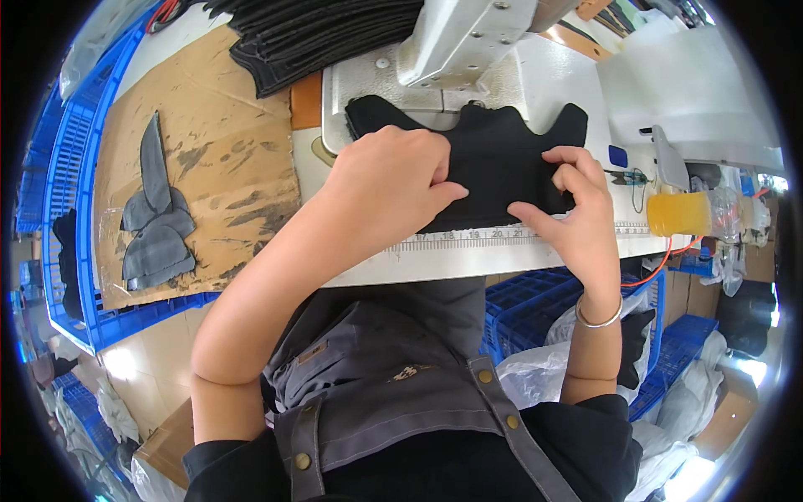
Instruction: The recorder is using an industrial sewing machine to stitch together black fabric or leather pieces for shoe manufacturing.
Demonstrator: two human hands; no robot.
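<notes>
Currently, left to right from my remote feed: one blue crate (77,159) past the worktop's left edge, then one cardboard sheet (251,167) bearing at least three overlapping grey cloth pieces (155,243); exact count unclear. Toward the far edge of the worktop (368,274), one stack of black cloth (326,38), layers too tight to count.

Left hand (397,176): palm down over the left part of one black cloth piece (502,159), fingers curled, thumb stretched along the cloth. I cannot tell whether it grips any. The piece lies just behind the front edge, before one machine (464,42), its far side scalloped. One ruler strip (473,235) runs along that front edge.

Right hand (577,197): moderately wide at the piece's right part, thumb near its front side, fingertips farther back, a gap between.

Step in hand, my reading: positioning the piece by hand. Next move, I judge, calls for light, even contact at both ends so it does not skew or wrinkle.

Right edge: one yellow cylinder (676,215).

Tally: two hands, one handled piece.
</notes>
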